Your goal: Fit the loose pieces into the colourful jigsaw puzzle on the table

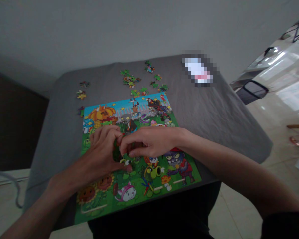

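Note:
A cartoon jigsaw puzzle [137,116] with plants and zombies lies on the cloth-covered table, much of its middle hidden under both hands. My left hand [103,146] rests on the left-centre of the picture, fingers bent, with the thumb stretched apart from them. Close beside it, my right hand [149,142] comes in from the right, thumb and fingers pinched on a small puzzle piece [126,161] that is partly hidden. The fingertips of both hands nearly meet over the picture. Whether the piece sits in the picture or above it I cannot tell.
Several loose puzzle pieces [129,79] lie beyond the puzzle, and a few more pieces [81,94] at the far left. A blurred-out phone-like object [198,71] lies at the back right of the grey tablecloth [214,113]. A wall [114,33] stands behind.

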